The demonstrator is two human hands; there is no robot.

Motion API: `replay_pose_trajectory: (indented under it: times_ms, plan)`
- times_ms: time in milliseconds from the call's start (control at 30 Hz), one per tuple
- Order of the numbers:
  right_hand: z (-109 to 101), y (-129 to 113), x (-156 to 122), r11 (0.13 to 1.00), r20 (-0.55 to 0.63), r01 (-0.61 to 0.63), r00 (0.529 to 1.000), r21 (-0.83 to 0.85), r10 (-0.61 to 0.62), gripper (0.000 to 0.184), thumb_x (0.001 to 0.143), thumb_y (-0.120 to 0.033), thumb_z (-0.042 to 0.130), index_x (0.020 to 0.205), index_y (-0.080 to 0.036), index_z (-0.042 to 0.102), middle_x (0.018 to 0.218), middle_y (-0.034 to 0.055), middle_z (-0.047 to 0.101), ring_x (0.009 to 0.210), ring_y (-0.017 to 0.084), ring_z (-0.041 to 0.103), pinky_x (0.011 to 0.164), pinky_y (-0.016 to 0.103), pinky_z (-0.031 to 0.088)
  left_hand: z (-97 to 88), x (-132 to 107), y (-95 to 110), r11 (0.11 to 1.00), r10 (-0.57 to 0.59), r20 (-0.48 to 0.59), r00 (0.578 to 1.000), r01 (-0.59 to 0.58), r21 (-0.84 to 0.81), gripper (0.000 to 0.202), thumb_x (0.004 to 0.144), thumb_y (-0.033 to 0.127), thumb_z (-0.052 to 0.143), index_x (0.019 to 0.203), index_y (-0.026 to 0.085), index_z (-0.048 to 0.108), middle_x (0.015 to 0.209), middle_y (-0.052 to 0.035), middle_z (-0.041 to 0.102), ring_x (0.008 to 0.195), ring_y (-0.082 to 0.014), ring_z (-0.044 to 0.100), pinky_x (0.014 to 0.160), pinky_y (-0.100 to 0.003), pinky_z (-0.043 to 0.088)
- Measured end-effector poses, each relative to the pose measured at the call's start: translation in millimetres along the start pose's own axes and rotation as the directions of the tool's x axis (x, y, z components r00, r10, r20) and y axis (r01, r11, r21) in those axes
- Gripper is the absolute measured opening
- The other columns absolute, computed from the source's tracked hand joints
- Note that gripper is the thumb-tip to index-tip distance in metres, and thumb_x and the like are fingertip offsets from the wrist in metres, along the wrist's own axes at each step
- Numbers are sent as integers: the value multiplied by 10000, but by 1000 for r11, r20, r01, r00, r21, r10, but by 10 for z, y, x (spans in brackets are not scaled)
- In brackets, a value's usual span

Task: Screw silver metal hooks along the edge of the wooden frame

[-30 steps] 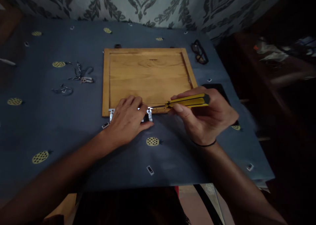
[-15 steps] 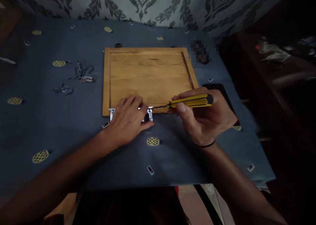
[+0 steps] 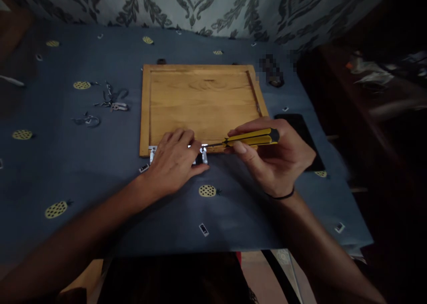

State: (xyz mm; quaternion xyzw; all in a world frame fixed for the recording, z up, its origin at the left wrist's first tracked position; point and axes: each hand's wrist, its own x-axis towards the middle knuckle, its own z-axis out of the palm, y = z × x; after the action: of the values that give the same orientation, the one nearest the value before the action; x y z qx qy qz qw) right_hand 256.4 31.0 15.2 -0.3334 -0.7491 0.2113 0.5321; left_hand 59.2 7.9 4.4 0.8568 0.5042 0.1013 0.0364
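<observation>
A yellow-and-black screwdriver [image 3: 251,137] is gripped in my right hand [image 3: 283,155], its shaft pointing left. The tip meets the right end of a shiny metal fitting [image 3: 204,154] at the near edge of a framed wooden panel [image 3: 200,99]. My left hand [image 3: 175,162] lies over the middle of that fitting, fingers bent onto the panel edge and thumb at the front, holding it there. Most of the fitting is hidden under this hand, so its exact kind cannot be told. Whether a screw sits under the tip is too small to see.
Small metal parts [image 3: 115,104] lie left of the panel on the blue pineapple-print tablecloth [image 3: 110,224]. A black flat device [image 3: 302,130] is right of my right hand. A dark, partly pixelated object [image 3: 275,79] sits at the back right. Behind hangs a patterned curtain [image 3: 227,6].
My right hand and the screwdriver handle have shifted slightly left, and the handle has turned a little. The left hand keeps its place on the fitting. The view has moved slightly.
</observation>
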Motion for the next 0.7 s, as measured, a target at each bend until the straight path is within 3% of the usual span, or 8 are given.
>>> replay_pose_trajectory:
  times_ms: [233, 400, 533, 700]
  plan:
    - [-48, -13, 15, 997, 65, -60, 996, 58, 56, 230, 861, -191, 758, 1073, -280, 750, 987, 19, 764, 796, 181, 725, 647, 318, 607, -5, 1, -17, 1000, 3, 12, 1000, -3, -1, 380, 895, 461, 740, 1077, 129, 709, 1072, -124, 665, 1065, -314, 599, 874, -409, 473]
    - [-60, 54, 14, 999, -4, 21, 1000, -51, -21, 174, 822, -208, 808, 961, -285, 737, 880, -5, 755, 726, 180, 710, 593, 319, 550, 8, 6, -19, 1000, 5, 7, 1000, -5, -3, 394, 903, 465, 729, 1098, 124, 706, 1073, -126, 663, 1059, -313, 599, 872, -415, 474]
    - [-51, 87, -5, 976, -18, 148, 988, -158, -152, 176, 809, -210, 812, 933, -277, 707, 818, -1, 736, 689, 187, 685, 590, 335, 535, 12, 3, -16, 1000, 9, -4, 1000, -9, -1, 378, 895, 459, 739, 1067, 124, 708, 1056, -125, 660, 1039, -312, 592, 859, -418, 475]
    - [-32, 42, 28, 948, -216, 195, 944, -251, -251, 129, 867, -286, 752, 980, -281, 690, 792, -1, 726, 668, 196, 677, 561, 348, 528, 19, -4, -19, 1000, 9, -25, 1000, -9, 0, 385, 892, 466, 742, 1083, 134, 710, 1050, -119, 661, 1031, -311, 597, 852, -416, 476]
